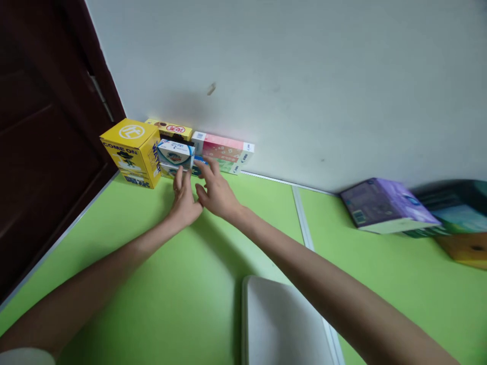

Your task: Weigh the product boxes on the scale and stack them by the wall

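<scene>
A white and blue soap box (177,154) sits on top of another small box (167,169), beside a large yellow box (131,152) marked "COME ON". My left hand (184,200) is in front of this stack, fingers stretched toward the lower box and seemingly touching its front. Just to the right, my right hand (218,192) has its fingers apart. Its index finger points at the right side of the soap box, near a blue box (198,165) that it partly hides. Neither hand visibly grips anything.
A flat yellow box (171,129) and a pink box (224,145) above a green one (227,166) stand along the wall. Near me lies a white lid-like object (281,324). Purple (388,205) and orange boxes (467,248) are at right; a dark door (45,126) is at left.
</scene>
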`<state>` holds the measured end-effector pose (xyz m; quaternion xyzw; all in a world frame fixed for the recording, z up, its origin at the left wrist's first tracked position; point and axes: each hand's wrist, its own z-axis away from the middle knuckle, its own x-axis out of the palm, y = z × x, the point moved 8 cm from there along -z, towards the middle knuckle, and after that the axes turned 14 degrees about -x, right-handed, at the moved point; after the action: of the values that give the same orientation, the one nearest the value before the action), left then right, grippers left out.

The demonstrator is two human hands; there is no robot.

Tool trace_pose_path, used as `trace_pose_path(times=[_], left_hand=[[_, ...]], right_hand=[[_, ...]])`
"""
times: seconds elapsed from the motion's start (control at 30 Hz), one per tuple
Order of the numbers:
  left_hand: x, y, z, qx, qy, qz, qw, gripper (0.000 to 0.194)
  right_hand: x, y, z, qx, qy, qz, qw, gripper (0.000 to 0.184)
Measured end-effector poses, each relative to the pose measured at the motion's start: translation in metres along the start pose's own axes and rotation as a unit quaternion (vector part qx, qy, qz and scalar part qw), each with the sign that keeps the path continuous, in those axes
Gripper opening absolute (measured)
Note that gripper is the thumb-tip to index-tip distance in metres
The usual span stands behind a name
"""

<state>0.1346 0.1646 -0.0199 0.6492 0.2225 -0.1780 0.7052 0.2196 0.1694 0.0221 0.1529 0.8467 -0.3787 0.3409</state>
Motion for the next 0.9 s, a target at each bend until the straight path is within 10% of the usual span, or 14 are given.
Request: trace_pose_path(times=[0.17,0.43,0.6,0.77,0.9], left_hand=[[0.025,0.037,0.08,0.136,-0.142,-0.139,0.971,0.048],[0.111,0.138,0.204,0.337,-0.376,-0.286,0.814,0.017],[0.19,0.174,0.21,0.273,-0.436,-0.275,0.812,0.049],[0.277,0.214,0.18,0.196,-0.413,-0.192,0.869,0.077],[0.331,0.234,0.134,0.069,-0.32,-0.078,0.942,0.085]], right_hand=[[-0.052,-0.034,0.087,-0.005,-0.049,-0.035,0.998,0.02],[-0.135,-0.068,0.215,0.025,-0.201,-0.078,0.976,0.026],[-0.211,-0.006,0.291,0.169,0.012,-0.04,0.985,0.023],[-0.279,0.102,0.362,0.35,0.289,-0.077,0.888,0.048],[-0.307,0.166,0.381,0.391,0.379,-0.085,0.835,0.064]])
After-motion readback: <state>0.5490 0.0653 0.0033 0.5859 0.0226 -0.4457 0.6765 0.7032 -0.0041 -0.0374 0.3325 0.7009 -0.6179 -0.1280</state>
